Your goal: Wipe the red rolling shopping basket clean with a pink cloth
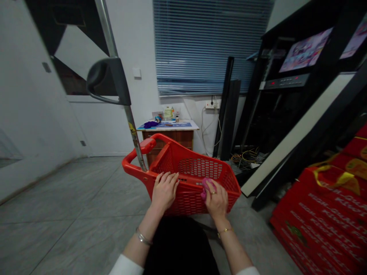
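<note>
A small red plastic shopping cart (186, 204) stands right in front of me, with lattice sides and a red push handle at its left end. My left hand (164, 192) lies over the near rim, its fingers hooked across the edge. Farther right along that rim, my right hand (217, 198) presses a bunched pink cloth (205, 187) against the plastic. Part of the cloth is hidden under the fingers. A metal pole (133, 131) with a dark grey grip (123, 82) rises from the cart's left end.
Beyond the cart is a low cabinet (183, 128) with a purple cloth (150, 124) and small bottles on top. Red cartons (321, 214) are stacked at the right. Long boards (298, 133) lean against a black rack, with loose cables (249, 156) on the floor.
</note>
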`<state>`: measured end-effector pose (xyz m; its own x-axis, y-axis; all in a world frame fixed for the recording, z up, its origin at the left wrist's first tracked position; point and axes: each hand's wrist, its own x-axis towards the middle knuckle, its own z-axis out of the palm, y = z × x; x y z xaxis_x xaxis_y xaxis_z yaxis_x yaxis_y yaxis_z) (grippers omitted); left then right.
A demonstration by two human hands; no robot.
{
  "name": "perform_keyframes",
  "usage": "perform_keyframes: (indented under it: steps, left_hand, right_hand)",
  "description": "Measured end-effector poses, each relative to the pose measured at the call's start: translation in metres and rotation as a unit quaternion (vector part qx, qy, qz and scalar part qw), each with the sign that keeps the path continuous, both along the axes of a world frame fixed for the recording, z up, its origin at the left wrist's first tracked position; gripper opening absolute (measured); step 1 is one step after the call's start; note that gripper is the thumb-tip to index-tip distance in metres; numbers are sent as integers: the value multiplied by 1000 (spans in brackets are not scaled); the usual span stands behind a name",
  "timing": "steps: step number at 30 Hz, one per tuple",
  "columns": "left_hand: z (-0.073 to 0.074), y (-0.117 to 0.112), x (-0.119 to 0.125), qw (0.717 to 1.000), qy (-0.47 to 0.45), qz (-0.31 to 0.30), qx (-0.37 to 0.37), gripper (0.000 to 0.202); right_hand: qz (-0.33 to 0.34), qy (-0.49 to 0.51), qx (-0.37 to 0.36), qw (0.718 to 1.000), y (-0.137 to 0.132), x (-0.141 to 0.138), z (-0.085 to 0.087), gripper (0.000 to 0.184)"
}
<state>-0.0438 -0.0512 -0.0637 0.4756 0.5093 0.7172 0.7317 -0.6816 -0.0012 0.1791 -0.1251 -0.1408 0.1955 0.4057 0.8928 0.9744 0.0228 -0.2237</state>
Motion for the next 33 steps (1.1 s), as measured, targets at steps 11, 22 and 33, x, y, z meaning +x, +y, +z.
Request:
perform_keyframes:
  steps: [11, 22, 33]
  left_hand:
    - [1, -1, 7, 1000, -22, 6, -7, 31]
    - [-2, 0, 6, 1000, -14, 5, -9, 31]
    - [0, 1, 4, 1000, -10, 7, 2, 28]
  right_hand:
    - [-21, 43, 24, 999, 30, -72, 14, 29]
    - [-69, 79, 43, 994, -13, 58, -9, 32]
    - [10, 18, -6, 1000, 22, -70, 15, 32]
